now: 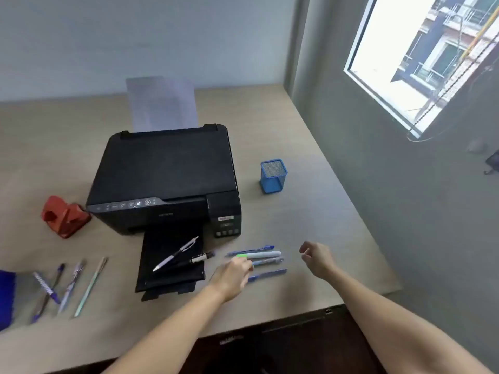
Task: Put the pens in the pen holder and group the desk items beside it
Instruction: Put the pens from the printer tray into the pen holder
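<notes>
A blue mesh pen holder (273, 176) stands empty on the desk, right of the printer. Several blue and white pens (266, 257) lie side by side in front of the printer. My left hand (232, 276) hovers over their left ends, fingers spread and blurred, holding nothing that I can see. My right hand (316, 258) floats just right of the pens, fingers loosely curled and empty. A white pen (176, 254) and a black pen (198, 259) rest on the printer's output tray. Several more pens (68, 286) lie at the desk's front left.
A black printer (164, 174) with paper in its feeder fills the desk's middle. A red hole punch (64, 215) sits to its left. A blue object (5, 298) shows at the left edge. A grey wall with a window (421, 58) borders the desk on the right.
</notes>
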`<action>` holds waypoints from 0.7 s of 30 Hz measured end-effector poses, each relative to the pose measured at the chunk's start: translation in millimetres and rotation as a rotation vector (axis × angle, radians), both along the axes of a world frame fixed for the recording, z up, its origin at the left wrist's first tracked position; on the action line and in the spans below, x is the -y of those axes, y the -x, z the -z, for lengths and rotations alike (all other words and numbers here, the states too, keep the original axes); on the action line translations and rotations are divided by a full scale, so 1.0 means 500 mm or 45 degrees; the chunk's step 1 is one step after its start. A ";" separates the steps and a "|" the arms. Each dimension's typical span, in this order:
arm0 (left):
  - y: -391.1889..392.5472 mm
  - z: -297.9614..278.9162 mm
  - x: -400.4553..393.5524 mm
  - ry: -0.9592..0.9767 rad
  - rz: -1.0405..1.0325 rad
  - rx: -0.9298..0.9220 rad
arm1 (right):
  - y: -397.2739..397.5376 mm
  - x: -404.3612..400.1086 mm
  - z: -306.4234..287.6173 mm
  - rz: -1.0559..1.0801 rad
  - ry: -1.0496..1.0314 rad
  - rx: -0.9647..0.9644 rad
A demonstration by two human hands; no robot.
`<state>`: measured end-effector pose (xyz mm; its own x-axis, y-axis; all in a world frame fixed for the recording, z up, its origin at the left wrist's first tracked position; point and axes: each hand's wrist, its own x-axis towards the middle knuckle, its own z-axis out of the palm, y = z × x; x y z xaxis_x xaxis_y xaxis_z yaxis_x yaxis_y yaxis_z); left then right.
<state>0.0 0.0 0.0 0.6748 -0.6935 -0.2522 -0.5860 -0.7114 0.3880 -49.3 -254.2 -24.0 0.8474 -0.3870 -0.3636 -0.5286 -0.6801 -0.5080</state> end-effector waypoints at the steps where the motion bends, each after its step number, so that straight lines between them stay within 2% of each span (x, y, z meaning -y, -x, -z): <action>1: 0.002 0.015 0.014 -0.069 0.022 -0.014 | 0.001 0.002 0.004 0.019 -0.010 0.016; 6: -0.004 0.064 0.060 -0.294 0.232 0.118 | -0.014 0.001 -0.010 0.037 -0.003 0.067; 12: -0.007 0.078 0.047 -0.393 0.306 0.048 | -0.066 -0.055 -0.003 -0.225 -0.070 -0.007; 17: -0.012 0.053 -0.009 -0.398 0.056 -0.171 | -0.062 -0.089 0.041 -0.504 0.009 -0.028; 21: -0.046 0.029 -0.013 -0.251 -0.228 -0.161 | -0.034 -0.078 0.064 -0.599 0.146 0.049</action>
